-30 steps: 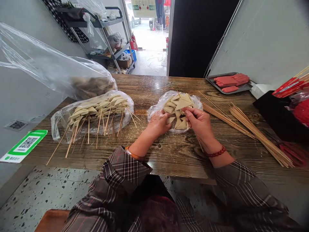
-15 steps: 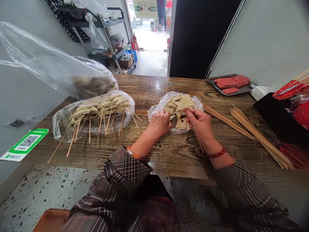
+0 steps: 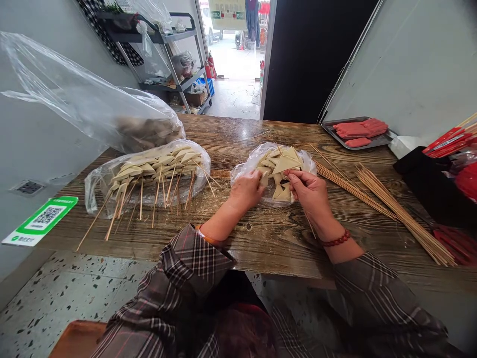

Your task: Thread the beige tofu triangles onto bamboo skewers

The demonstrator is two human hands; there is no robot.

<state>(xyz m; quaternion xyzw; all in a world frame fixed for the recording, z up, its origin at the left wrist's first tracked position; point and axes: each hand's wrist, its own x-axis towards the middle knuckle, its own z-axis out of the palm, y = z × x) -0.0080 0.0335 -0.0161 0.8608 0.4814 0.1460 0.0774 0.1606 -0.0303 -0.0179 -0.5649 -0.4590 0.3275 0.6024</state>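
My left hand (image 3: 246, 190) is closed on a pale triangular tofu piece (image 3: 264, 181), held at the left edge of an open plastic bag (image 3: 242, 170). More tofu triangles (image 3: 286, 161) are heaped in that bag. At the bag's right side, my right hand (image 3: 308, 190) pinches a thin wooden skewer (image 3: 310, 224), whose lower end sticks out below the palm; the fingers hide its upper part. Over on the left, skewered tofu pieces (image 3: 158, 164) lie piled on another plastic bag (image 3: 91, 191), their sticks pointing mostly toward me.
Bundles of bare skewers (image 3: 402, 214) lie on the wooden table (image 3: 208, 238) to the right. Behind them are a black tray (image 3: 367, 144) with pink-red slabs (image 3: 359, 128) and a black box (image 3: 421, 174). A large clear bag (image 3: 149, 132) stands at the back left, near a green payment card (image 3: 40, 221).
My left hand has lifted slightly, and a tofu triangle now shows at its fingertips. My right hand keeps its pinch on the skewer. The whole view has shifted a little.
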